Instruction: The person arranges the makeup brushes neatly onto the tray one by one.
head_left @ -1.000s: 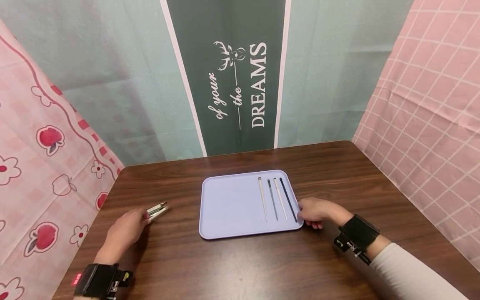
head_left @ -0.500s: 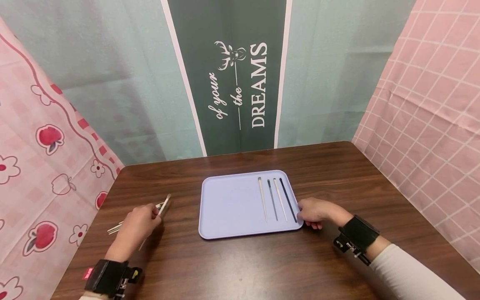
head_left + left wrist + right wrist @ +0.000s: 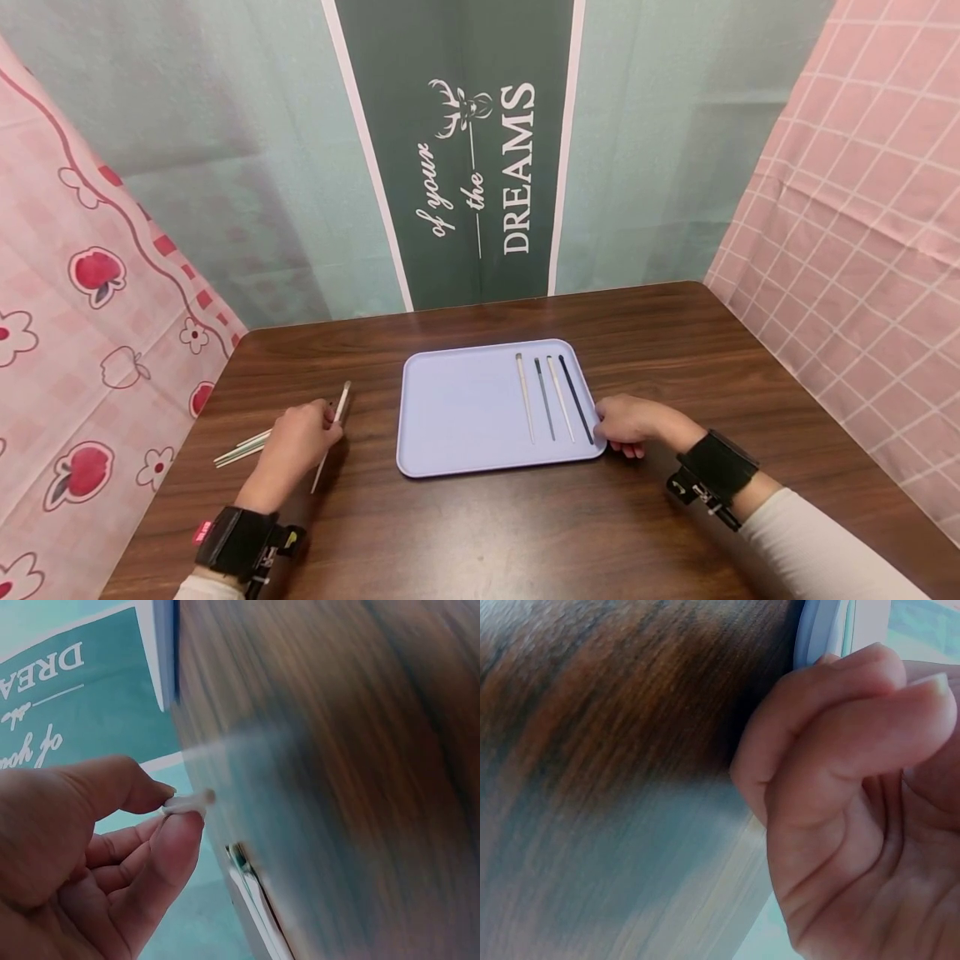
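Note:
My left hand (image 3: pixel 296 442) pinches a slim white brush (image 3: pixel 342 403) between thumb and finger, above the left part of the table. The left wrist view shows the brush (image 3: pixel 185 802) nearly end-on. Several more brushes (image 3: pixel 243 450) lie bundled on the table, partly hidden by the left hand. My right hand (image 3: pixel 628 421) grips the right rim of a lavender tray (image 3: pixel 457 408), its fingers (image 3: pixel 817 765) curled at the edge. Inside the tray, at its right side, a white brush (image 3: pixel 525 396), a grey-green brush (image 3: pixel 545 400), another white brush (image 3: pixel 560 396) and a dark brush (image 3: pixel 576 398) lie roughly parallel.
The wooden table (image 3: pixel 495 533) has a grey-green curtain (image 3: pixel 645 150) with white lettering behind it. Pink patterned cloth (image 3: pixel 97 358) hangs at the left, pink checked cloth (image 3: pixel 862 208) at the right. Tray sides are low.
The left hand has drawn one white brush out of the bundle and moved it right, turning it more upright in view. The rest of the bundle lies on the table. Right hand and tray stay put.

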### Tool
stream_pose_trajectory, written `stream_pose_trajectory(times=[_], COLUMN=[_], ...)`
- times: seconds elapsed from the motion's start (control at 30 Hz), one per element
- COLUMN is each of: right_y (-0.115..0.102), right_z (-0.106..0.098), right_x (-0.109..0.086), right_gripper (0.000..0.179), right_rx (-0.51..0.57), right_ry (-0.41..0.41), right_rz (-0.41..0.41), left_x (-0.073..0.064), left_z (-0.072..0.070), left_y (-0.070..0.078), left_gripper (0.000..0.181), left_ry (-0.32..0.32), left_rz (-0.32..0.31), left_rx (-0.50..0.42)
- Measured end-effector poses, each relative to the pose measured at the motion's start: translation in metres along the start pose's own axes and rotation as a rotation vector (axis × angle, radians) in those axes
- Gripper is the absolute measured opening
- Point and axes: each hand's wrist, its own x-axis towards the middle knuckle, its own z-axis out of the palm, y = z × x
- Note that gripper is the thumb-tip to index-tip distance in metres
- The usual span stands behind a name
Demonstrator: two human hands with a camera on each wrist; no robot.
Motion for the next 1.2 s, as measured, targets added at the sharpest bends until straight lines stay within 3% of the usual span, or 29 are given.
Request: stream_pose_trajectory(times=[0.83,1.2], right_y=[0.001,0.003], right_z=[-0.001,-0.001], right_x=[0.001,0.002], right_gripper=[0.01,0.01], right_rx=[0.002,-0.017], right_ry=[0.009,0.004], right_rz=[-0.004,-0.017], left_x=[0.027,0.036], left_z=[0.012,0.018], left_y=[0.058,0.08], left_gripper=[0.012,0.031], left_ry=[-0.024,-0.019], left_rz=[-0.065,-0.063], left_rx=[-0.04,-0.066])
